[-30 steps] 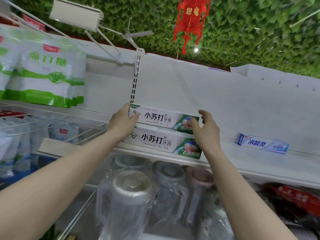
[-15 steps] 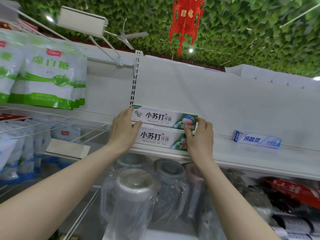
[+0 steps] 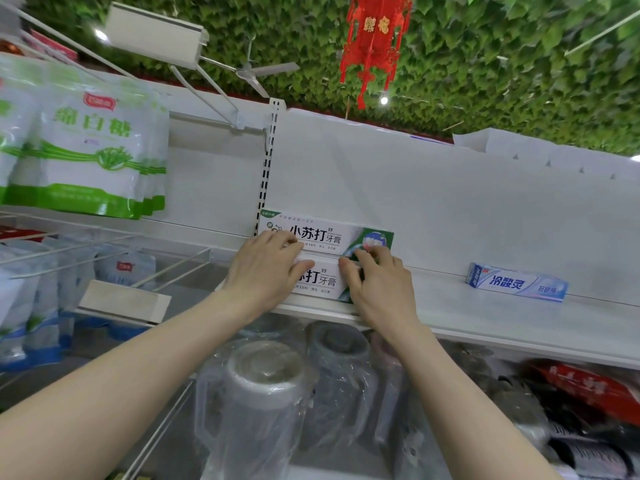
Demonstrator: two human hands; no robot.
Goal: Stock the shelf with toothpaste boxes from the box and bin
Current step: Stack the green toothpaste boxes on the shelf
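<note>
Head view showed two green-and-white toothpaste boxes stacked at the left end of the white shelf [image 3: 485,313], the upper box [image 3: 329,233] lying flat on the lower box [image 3: 320,280]. Your left hand [image 3: 266,268] lay flat over their left ends, fingers straight on the upper box's front and thumb stretched across the lower one, pressing rather than gripping. Your right hand [image 3: 377,278] covered the right ends, fingers bent with tips at the seam between the boxes and thumb on the lower box's front; whether it pinched or only pushed, you could not tell. One blue toothpaste box [image 3: 516,284] lay alone, well apart to the right on the same shelf. Plastic-wrapped jugs [image 3: 256,393] stood below, and green-banded bags [image 3: 86,150] hung at the left.
</note>
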